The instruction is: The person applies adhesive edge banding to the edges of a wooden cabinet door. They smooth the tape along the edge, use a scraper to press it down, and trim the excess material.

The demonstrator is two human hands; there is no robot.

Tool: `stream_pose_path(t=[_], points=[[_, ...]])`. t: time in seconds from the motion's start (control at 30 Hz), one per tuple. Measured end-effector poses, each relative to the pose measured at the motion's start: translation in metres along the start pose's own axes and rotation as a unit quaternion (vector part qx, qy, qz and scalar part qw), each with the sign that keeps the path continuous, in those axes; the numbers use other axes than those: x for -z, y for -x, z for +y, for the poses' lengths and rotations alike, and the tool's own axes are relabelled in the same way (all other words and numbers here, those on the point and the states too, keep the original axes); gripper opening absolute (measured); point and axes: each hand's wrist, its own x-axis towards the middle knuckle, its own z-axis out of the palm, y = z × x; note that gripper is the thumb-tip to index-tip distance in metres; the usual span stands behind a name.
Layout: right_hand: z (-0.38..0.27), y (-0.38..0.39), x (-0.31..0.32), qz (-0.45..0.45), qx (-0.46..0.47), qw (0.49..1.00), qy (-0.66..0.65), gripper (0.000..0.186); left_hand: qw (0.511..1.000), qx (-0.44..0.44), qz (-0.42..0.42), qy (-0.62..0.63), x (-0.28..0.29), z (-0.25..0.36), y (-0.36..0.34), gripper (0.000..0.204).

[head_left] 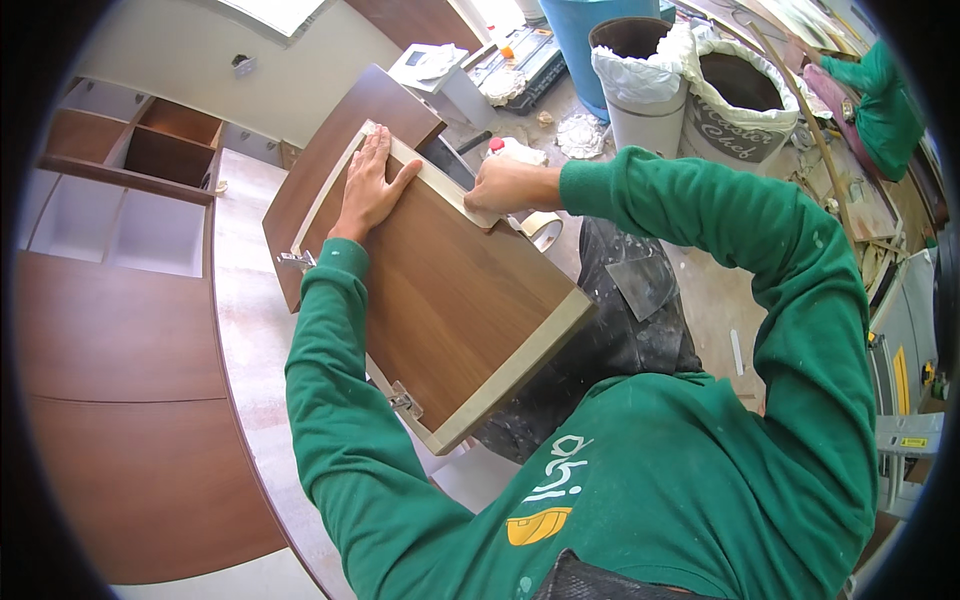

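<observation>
A brown wooden cabinet door panel with pale tape along its edges lies tilted over a counter edge and my lap. My left hand lies flat on the panel's far end, fingers spread. My right hand grips the pale edge strip at the panel's far right corner. Two metal hinges stick out of the panel's left edge. A roll of tape sits just under my right wrist. A second brown panel lies beneath the first.
The pale counter runs along the left, with open brown and white cabinet boxes beyond. Two sack-lined buckets and a blue barrel stand on the dusty floor ahead. Another person in green works at the far right.
</observation>
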Motion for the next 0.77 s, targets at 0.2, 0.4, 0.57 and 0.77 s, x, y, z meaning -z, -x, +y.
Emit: stream_pose_path(t=[0.2, 0.4, 0.57, 0.77], points=[[-0.014, 0.003, 0.008, -0.01, -0.096, 0.992, -0.082, 0.038, 0.997, 0.069, -0.007, -0.022, -0.004, -0.029, -0.02, 0.097], [-0.023, 0.02, 0.021, -0.033, 0.008, 0.999, -0.015, 0.04, 0.993, 0.079, 0.039, -0.081, -0.012, -0.028, -0.016, 0.07], [-0.016, 0.026, 0.03, -0.046, -0.012, 0.994, -0.102, 0.034, 0.994, -0.073, 0.078, -0.025, 0.017, 0.035, 0.0, 0.044], [-0.013, 0.009, 0.024, -0.105, -0.155, 0.966, -0.18, 0.027, 0.99, -0.138, 0.036, 0.011, 0.018, 0.085, 0.056, 0.045]])
